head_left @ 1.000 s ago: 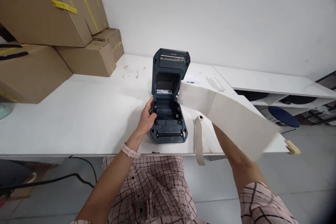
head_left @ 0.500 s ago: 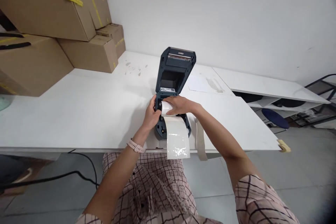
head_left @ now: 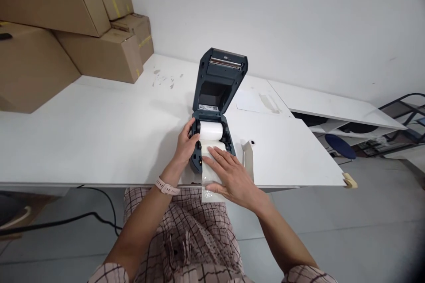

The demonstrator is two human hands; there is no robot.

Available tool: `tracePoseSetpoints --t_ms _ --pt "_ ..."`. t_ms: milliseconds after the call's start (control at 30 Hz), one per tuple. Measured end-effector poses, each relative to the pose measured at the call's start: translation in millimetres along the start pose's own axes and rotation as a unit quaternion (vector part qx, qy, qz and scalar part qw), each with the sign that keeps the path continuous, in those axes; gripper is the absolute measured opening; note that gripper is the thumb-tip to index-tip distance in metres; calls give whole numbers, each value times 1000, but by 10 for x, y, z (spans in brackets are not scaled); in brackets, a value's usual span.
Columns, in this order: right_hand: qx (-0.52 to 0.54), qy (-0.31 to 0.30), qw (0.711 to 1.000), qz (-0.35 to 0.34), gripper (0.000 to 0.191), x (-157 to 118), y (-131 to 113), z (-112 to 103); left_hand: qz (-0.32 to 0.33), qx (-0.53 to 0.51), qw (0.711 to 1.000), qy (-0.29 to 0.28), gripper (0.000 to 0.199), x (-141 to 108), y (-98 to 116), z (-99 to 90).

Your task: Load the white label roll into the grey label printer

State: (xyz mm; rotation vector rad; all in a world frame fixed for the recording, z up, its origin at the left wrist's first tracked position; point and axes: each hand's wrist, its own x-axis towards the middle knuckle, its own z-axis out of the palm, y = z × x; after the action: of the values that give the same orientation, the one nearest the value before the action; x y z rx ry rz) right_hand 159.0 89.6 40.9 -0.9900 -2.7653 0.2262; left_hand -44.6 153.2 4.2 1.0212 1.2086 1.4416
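Note:
A dark label printer stands on the table with its lid raised. Seated inside it is a white label roll, and a glossy label strip runs forward from it over the table's front edge. My left hand grips the printer's left side, thumb over the rim beside the roll. Fingers spread, my right hand lies flat on the label strip and covers part of the printer's front.
Right of the printer is a small core with a paper tail. Cardboard boxes are stacked at the left on the white table. A thin white sheet lies behind right. A blue stool stands on the floor.
My right hand has left the roll and come down and forward onto the label strip, uncovering the roll. My left hand keeps its hold on the printer's side. The camera view has shifted slightly.

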Motion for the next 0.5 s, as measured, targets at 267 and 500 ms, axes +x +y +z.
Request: tracePoseSetpoints --t_ms 267,500 --pt "73 -12 997 -6 85 -4 18 -158 -32 -15 999 -26 81 -502 -8 -24" --pt "274 306 906 102 72 692 956 -821 -67 0 997 -28 85 -491 107 -44"
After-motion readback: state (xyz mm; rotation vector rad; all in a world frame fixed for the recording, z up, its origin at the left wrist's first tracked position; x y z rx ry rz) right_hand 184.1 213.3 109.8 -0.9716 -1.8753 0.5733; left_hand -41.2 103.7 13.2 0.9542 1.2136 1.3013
